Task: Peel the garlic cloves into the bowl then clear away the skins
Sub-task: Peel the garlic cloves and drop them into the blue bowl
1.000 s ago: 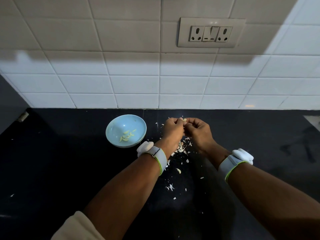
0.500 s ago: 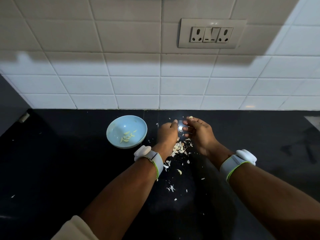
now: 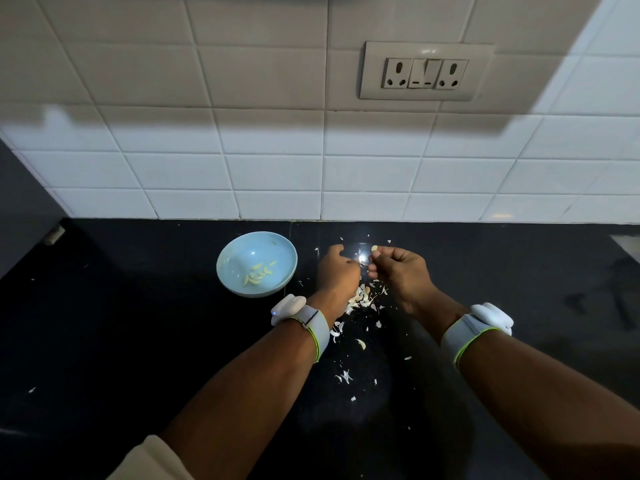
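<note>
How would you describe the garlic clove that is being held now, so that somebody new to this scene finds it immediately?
Start at the black counter under the white tiled wall, right of the light blue bowl. The right hand is raised there, and the garlic clove sits pinched at its fingertips. Unlike the cloves in the bowl and the skins scattered below, it is off the counter.

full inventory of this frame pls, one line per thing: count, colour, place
bowl: one, light blue, on counter left of the hands
peeled cloves: several, pale yellow, in the bowl
garlic clove: one, pale, pinched by right hand
skins: many scraps, white, scattered on counter between and below the hands
counter: one, black, foreground
tiled wall: white, behind counter
socket plate: one, beige, on wall upper right
wristbands: two, white, one per wrist
left hand: curled, contents hidden
right hand: holds the clove
</note>
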Demonstrator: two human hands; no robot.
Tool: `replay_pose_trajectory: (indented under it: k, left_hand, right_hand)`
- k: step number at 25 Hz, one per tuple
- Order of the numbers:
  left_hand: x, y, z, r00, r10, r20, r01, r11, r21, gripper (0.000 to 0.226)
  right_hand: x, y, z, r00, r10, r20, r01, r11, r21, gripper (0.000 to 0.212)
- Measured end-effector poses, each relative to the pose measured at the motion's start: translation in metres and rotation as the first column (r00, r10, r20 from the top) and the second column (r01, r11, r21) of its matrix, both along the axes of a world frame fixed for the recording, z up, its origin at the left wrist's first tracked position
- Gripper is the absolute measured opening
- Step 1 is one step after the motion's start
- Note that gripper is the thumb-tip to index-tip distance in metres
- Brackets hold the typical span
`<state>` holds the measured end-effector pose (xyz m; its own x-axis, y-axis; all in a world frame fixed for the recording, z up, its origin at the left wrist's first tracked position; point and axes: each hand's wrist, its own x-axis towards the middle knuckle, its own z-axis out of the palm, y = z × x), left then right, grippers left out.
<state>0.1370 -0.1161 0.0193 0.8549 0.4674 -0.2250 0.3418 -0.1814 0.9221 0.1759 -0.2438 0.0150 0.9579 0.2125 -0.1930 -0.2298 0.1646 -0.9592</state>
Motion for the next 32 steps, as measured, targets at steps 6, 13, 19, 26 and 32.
replay_pose_trajectory:
  k: [6, 13, 19, 26, 32]
  left_hand:
    - [-0.010, 0.001, -0.012, 0.977, -0.164, -0.135, 0.182, 0.975, 0.130, 0.055]
    - [-0.031, 0.021, -0.020, 0.943, -0.278, -0.181, 0.309, 0.935, 0.173, 0.031]
    - [-0.048, 0.040, -0.039, 0.929, -0.338, -0.152, 0.358, 0.925, 0.130, 0.028]
    - [-0.044, 0.061, -0.041, 0.931, -0.349, -0.104, 0.364, 0.898, 0.246, 0.018]
    - [-0.032, 0.061, -0.036, 0.966, -0.232, -0.110, 0.256, 0.912, 0.320, 0.030]
  right_hand:
    - [0.002, 0.000, -0.002, 0.997, 0.033, 0.064, -0.023, 0.990, -0.141, 0.019]
    - [0.004, 0.066, 0.016, 0.860, 0.426, 0.281, -0.118, 0.701, -0.703, 0.016]
    - [0.004, 0.135, 0.026, 0.708, 0.653, 0.267, -0.131, 0.494, -0.860, 0.019]
    - [0.010, 0.114, 0.032, 0.746, 0.596, 0.297, -0.032, 0.478, -0.878, 0.011]
    - [0.015, 0.026, 0.005, 0.873, 0.471, 0.123, -0.007, 0.266, -0.964, 0.028]
